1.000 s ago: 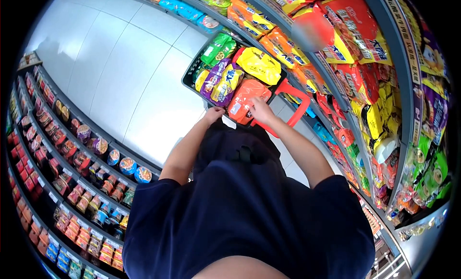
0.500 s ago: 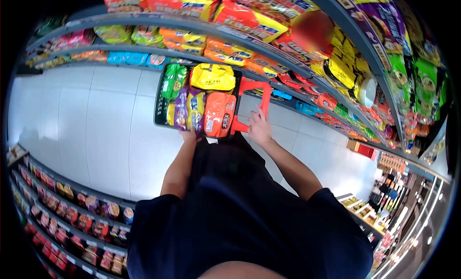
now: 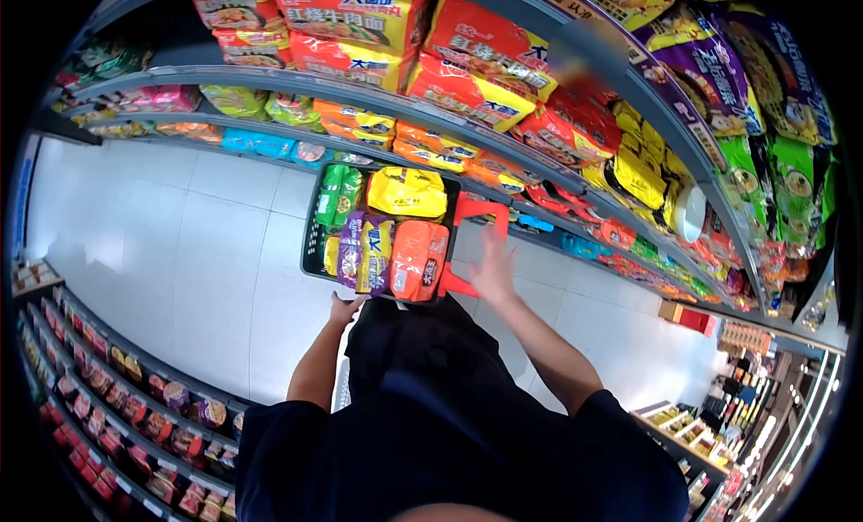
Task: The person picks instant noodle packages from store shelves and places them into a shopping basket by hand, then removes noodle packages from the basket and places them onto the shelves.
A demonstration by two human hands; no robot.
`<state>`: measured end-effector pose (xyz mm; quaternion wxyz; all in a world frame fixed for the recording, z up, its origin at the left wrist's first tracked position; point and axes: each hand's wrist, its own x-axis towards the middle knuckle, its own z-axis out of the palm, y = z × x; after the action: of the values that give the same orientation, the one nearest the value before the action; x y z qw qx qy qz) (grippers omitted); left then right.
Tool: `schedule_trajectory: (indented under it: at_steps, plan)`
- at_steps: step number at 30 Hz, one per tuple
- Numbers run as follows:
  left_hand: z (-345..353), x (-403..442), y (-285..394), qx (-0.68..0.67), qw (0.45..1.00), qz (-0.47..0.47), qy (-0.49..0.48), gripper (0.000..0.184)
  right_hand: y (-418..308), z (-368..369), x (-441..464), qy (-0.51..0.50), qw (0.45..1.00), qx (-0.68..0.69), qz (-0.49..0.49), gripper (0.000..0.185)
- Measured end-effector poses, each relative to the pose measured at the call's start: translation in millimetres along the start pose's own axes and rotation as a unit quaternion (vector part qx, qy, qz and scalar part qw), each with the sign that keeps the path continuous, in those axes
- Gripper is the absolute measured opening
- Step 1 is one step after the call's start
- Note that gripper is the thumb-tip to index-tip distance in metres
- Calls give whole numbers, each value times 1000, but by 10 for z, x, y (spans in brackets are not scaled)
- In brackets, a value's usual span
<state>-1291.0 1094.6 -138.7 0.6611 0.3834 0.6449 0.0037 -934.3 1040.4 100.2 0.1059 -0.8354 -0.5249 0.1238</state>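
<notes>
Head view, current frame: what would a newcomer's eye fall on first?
Probably the dark basket ahead of the person, its yellow pack at far right and orange pack at near right. Next, the red handle on its right side, with the blurred right hand beside it. Beyond, red noodle packs line the shelf.

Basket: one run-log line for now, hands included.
basket: holds green pack, yellow pack, purple-and-yellow pack, orange pack | left hand: at near rim, grip unclear | right hand: blurred, fingers spread, by red handle
</notes>
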Motion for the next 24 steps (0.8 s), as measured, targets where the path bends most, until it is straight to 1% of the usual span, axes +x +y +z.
schedule_trajectory:
  at_steps: [1, 2, 3, 4, 5, 6, 7, 8, 9, 10, 12, 15, 16, 17, 18, 19, 20, 21, 22, 23, 24]
  plan:
    - [-107, -48, -72, 7, 1000, 0, 10, 116, -37, -130, 198, 48, 998, 36, 20, 63]
    - [-225, -101, -133, 17, 1000, 2, 20, 116, -135, -409, 467, 120, 982, 145, 10, 62]
    - [-331, -154, -202, 14, 999, -7, 29, 114, -180, -708, 796, 192, 949, 251, 3, 60]
    - [-418, -187, -252, 36, 998, -25, 51, 105, -72, -880, 1127, 259, 927, 269, -46, 61]
    - [-486, -238, -248, 16, 996, -36, 76, 98, -79, -1112, 1426, 289, 887, 360, -13, 65]
    - [-534, -289, -240, -5, 994, -46, 100, 91, -193, -1410, 1659, 347, 856, 382, -19, 69]
    - [-583, -288, -297, 5, 990, -10, 143, 76, -232, -1625, 1862, 362, 852, 378, -2, 73]
    - [-611, -293, -303, -6, 984, 15, 178, 66, -339, -1880, 1990, 372, 842, 387, -46, 72]
    - [-616, -334, -217, -50, 981, 14, 186, 63, -355, -2055, 2134, 367, 867, 325, -93, 67]
    - [-606, -391, -93, -95, 976, 11, 194, 59, -499, -2210, 2136, 306, 869, 385, -52, 61]
    - [-507, -529, 225, -133, 974, 21, 183, 52, -419, -2151, 2403, 283, 884, 370, -26, 57]
    - [-300, -593, 764, -150, 973, 98, 146, 45, -329, -1940, 2424, 348, 830, 434, -34, 46]
    - [-172, -797, 1171, -157, 970, 133, 130, 42, -387, -1935, 2263, 368, 825, 429, -23, 50]
    - [-41, -903, 1449, -163, 962, 171, 137, 41, -335, -1827, 2149, 352, 824, 442, -29, 53]
    - [75, -1121, 1852, -180, 957, 203, 97, 37, -279, -1693, 2044, 337, 824, 455, -34, 57]
    - [218, -1363, 2272, -190, 952, 225, 80, 35, -268, -1582, 1915, 319, 800, 506, -47, 58]
    - [277, -1475, 2549, -208, 948, 241, 25, 34, -270, -1482, 1805, 302, 773, 555, -60, 60]
    - [329, -1514, 2765, -212, 934, 288, -16, 34, -258, -1368, 1741, 308, 745, 584, -98, 60]
    - [383, -1595, 3031, -237, 918, 312, -60, 35, -308, -1373, 1639, 298, 741, 593, -101, 60]
    - [383, -1580, 3267, -220, 913, 336, -75, 36, -327, -1354, 1609, 302, 752, 578, -100, 56]
    - [395, -1736, 3623, -209, 902, 367, -87, 37, -322, -1338, 1584, 305, 762, 562, -99, 52]
